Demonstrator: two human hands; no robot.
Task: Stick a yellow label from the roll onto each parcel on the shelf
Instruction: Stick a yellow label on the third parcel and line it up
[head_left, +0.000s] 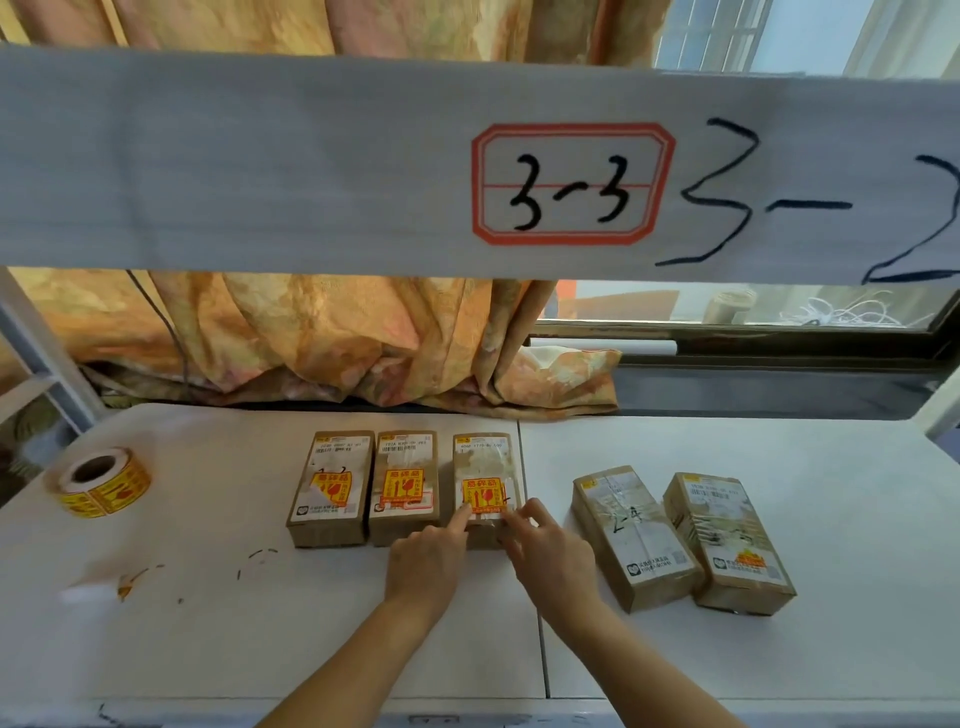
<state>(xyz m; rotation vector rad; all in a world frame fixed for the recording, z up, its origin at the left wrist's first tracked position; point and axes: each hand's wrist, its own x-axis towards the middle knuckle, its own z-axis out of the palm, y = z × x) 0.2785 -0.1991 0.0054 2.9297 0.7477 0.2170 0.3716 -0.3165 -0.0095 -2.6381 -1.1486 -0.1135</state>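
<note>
Parcels: five brown boxes on the white shelf (208, 623). Three in a tidy row at centre each carry a yellow label; two to the right sit askew, and the nearer one (635, 535) has none that I see. I have both hands on the third parcel (485, 486): left hand (427, 564) index presses its yellow label (483, 493), right hand (550, 556) fingertips pinch the label's edge, nothing else held. Risks I judge: trapped crease, skewed corner, label over the barcode. Label roll (101, 486) lies far left, well away from the unlabelled pair.
</note>
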